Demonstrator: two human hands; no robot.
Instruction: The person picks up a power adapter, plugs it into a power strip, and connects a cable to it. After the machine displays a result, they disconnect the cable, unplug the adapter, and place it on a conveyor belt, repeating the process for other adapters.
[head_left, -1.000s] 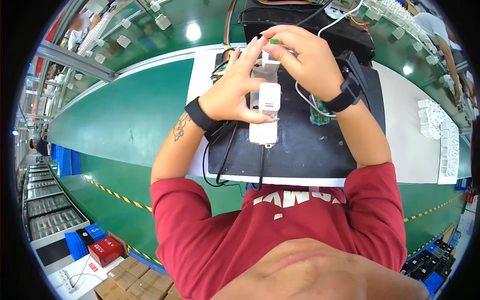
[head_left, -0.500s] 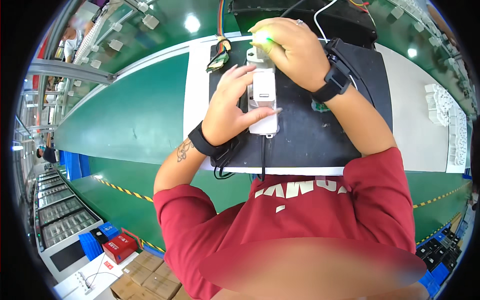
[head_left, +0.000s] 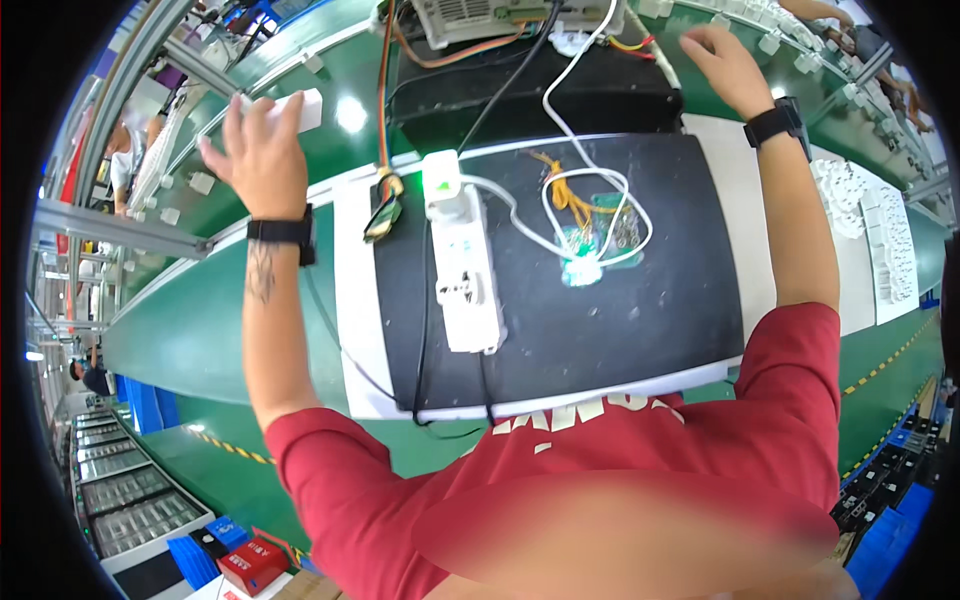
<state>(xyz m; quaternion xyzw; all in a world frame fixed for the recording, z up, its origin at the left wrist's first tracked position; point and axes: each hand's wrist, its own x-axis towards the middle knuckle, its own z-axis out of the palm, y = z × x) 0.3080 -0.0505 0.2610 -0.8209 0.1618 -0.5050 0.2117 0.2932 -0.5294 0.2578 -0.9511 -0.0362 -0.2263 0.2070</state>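
My left hand (head_left: 260, 160) is raised at the far left, over the green belt. Its fingers grip a white power adapter (head_left: 302, 110), partly hidden behind them. At the far right my right hand (head_left: 728, 70) is held out beyond the board, fingers bent and apart, with nothing visible in them. Between my arms a white power strip (head_left: 468, 290) lies on the black mat (head_left: 560, 350). Another white adapter (head_left: 441, 180) with a green light is plugged into its far end. From there a white cable (head_left: 515, 215) runs to a small lit circuit board (head_left: 582, 268).
A black box (head_left: 520, 95) carries a grey-white instrument (head_left: 475, 18) behind the mat. Coloured ribbon wires end in a small taped board (head_left: 384, 205). Yellow wires (head_left: 570, 195) lie by the lit board. White parts in trays (head_left: 888, 245) stand at the right. A metal frame bar (head_left: 120, 230) crosses the left.
Both hands have left the power strip. The left moved far left with the white adapter out of the strip; the right moved far right. The plugged adapter and lit board are now uncovered.
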